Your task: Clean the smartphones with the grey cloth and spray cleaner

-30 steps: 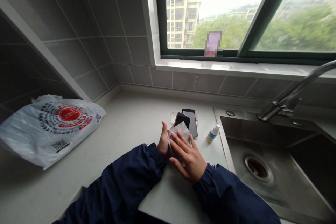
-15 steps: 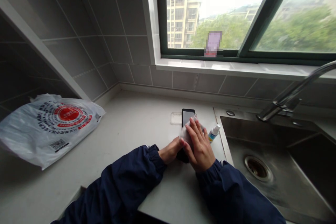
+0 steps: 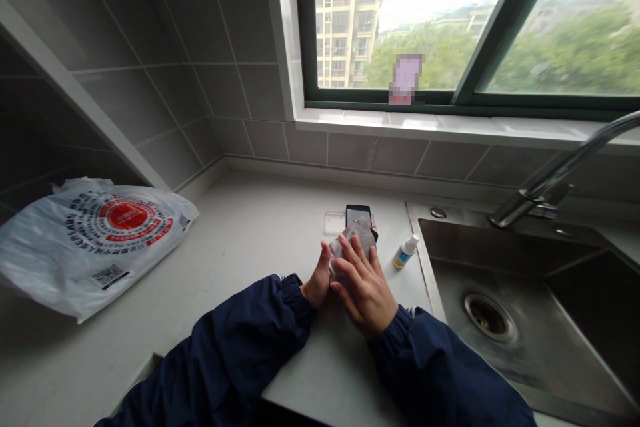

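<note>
My left hand [image 3: 317,278] grips a dark flat object from its left side, thumb raised along the edge. Most of that object is hidden; a dark corner [image 3: 375,234] shows at its right. A thin grey cloth [image 3: 358,233] lies over it. With fingers stretched, my right hand [image 3: 367,287] presses the cloth against the object. Just behind the hands, a black phone [image 3: 359,212] lies on the counter, its lower part covered from view. A clear, thin rectangular piece [image 3: 335,223] is beside the phone. Right of my right hand stands a small white-capped spray bottle [image 3: 405,251].
A white plastic bag [image 3: 105,240] with red print rests on the counter [image 3: 250,227] at the left. At the right is a steel sink [image 3: 480,267] with a faucet [image 3: 530,203]. A tiled wall and window stand behind. The counter's front edge runs below my sleeves.
My right hand has slid left and slightly down with the cloth. The held object's dark corner now shows on the right, and the whole spray bottle is visible.
</note>
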Demonstrator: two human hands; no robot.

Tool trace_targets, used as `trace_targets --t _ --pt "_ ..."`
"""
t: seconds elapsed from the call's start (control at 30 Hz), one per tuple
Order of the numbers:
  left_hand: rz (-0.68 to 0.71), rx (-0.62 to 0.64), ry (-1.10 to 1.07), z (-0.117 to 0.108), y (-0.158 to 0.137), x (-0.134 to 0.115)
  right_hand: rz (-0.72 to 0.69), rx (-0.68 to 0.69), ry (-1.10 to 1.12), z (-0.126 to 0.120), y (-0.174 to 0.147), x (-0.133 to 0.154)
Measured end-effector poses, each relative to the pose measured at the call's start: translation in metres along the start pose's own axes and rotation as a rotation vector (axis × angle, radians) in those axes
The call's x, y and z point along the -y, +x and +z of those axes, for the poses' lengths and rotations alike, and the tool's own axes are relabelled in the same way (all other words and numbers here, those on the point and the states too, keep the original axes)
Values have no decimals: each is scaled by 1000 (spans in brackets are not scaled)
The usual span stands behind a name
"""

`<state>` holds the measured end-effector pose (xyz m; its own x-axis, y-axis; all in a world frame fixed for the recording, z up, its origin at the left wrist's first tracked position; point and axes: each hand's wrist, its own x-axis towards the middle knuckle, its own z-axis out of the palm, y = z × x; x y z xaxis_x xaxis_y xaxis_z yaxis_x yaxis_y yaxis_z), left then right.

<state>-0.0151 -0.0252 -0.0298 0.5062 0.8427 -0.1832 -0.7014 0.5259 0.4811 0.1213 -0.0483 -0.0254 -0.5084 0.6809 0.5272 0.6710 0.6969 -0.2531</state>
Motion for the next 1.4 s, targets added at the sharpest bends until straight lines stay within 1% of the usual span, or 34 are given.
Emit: trace_targets --t 0.07,0.13,0.27,0.37,0.5,0.7,0.8,0.97,1.17,1.4 --pt "-48 46 -22 -1 2 -2 -13 17 15 2 -1 2" --pt "-88 53 -45 3 1 -5 -18 32 27 3 -1 4" --pt "-130 13 -76 12 -1 -10 -6 45 43 4 -2 3" --pt "-142 -7 -64 14 -1 -12 1 50 64 5 -2 2" --pt "-104 -31 -60 13 1 -16 -9 52 107 4 -3 2" --pt "-69 19 -100 13 0 -23 -70 81 152 1 -4 5" --pt "-17 8 -98 14 0 -26 -98 75 136 1 -4 5" --pt "39 -17 -86 13 1 -29 -152 28 90 1 -3 0" --pt "50 -56 -72 11 3 -31 -224 -55 72 -2 -1 -8" --pt "86 -80 5 8 8 -31 -224 -124 116 4 0 -11"
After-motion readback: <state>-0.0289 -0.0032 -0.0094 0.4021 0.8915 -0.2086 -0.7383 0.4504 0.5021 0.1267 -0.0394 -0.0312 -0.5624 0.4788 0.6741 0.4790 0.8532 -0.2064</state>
